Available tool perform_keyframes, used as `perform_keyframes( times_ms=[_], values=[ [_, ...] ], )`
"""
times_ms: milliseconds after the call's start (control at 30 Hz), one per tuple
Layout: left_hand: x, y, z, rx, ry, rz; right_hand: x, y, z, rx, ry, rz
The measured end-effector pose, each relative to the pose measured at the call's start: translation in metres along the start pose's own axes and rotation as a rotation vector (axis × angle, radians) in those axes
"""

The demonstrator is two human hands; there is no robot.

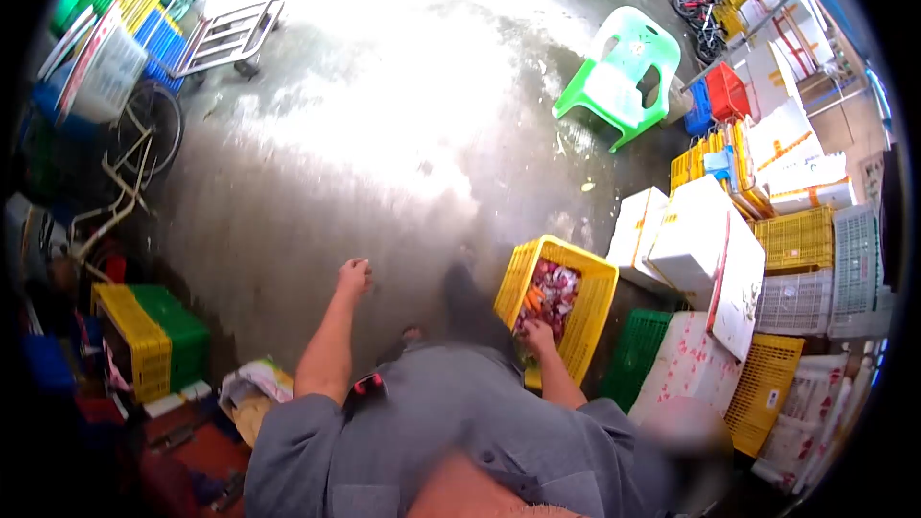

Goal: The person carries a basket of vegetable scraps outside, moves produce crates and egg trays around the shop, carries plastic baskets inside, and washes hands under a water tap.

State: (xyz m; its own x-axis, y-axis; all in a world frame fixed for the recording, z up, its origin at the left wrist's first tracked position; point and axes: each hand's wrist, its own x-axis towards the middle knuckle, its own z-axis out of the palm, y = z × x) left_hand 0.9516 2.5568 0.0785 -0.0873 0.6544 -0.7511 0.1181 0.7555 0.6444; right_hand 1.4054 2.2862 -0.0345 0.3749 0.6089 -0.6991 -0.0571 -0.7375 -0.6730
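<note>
My left hand hangs out in front over the wet floor, its fingers curled in, with nothing visible in them. On the other side, my right hand is inside a yellow plastic crate, low over its contents. Its fingers look bent, and whatever they may hold is too small to make out. Within the crate lie reddish-purple and whitish pieces, perhaps vegetables or packets, and a few orange carrot-like pieces. The crate stands on the floor right beside my leg.
White foam boxes and a green crate stand to the right of the yellow crate. A green plastic chair is further ahead. At left are a flat trolley, a bicycle and a yellow-and-green crate.
</note>
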Motion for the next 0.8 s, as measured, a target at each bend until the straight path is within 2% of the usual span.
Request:
perform_keyframes(
  times_ms=[133,233,367,400,467,567,667,733,767,800],
  values=[
    [0.065,0.082,0.059,0.009,-0.129,0.143,0.071,-0.023,-0.014,-0.018,0.014,0.117],
    [0.125,0.075,0.05,0.031,-0.044,-0.035,0.155,-0.068,-0.038,-0.08,-0.004,0.049],
    [0.145,0.113,0.071,-0.095,0.15,-0.262,0.295,-0.168,-0.08,-0.096,0.031,-0.241],
    [0.148,0.128,0.078,-0.105,0.179,-0.331,0.32,-0.235,-0.085,0.032,0.084,0.066],
    [0.175,0.165,0.099,-0.069,0.19,-0.397,0.343,-0.363,-0.097,0.004,0.092,0.007],
    [0.236,0.223,0.143,0.008,0.156,-0.394,0.398,-0.477,-0.106,0.224,0.117,-0.067],
    [0.325,0.269,0.201,0.015,0.149,-0.392,0.48,-0.489,-0.11,0.157,0.144,-0.026],
    [0.379,0.35,0.242,0.036,0.106,-0.403,0.535,-0.49,-0.129,0.094,0.125,0.03],
    [0.414,0.382,0.267,0.07,0.109,-0.421,0.552,-0.511,-0.134,0.054,0.104,0.166],
    [0.436,0.417,0.284,0.067,0.067,-0.403,0.526,-0.529,-0.153,0.004,0.085,0.335]
  ],
)
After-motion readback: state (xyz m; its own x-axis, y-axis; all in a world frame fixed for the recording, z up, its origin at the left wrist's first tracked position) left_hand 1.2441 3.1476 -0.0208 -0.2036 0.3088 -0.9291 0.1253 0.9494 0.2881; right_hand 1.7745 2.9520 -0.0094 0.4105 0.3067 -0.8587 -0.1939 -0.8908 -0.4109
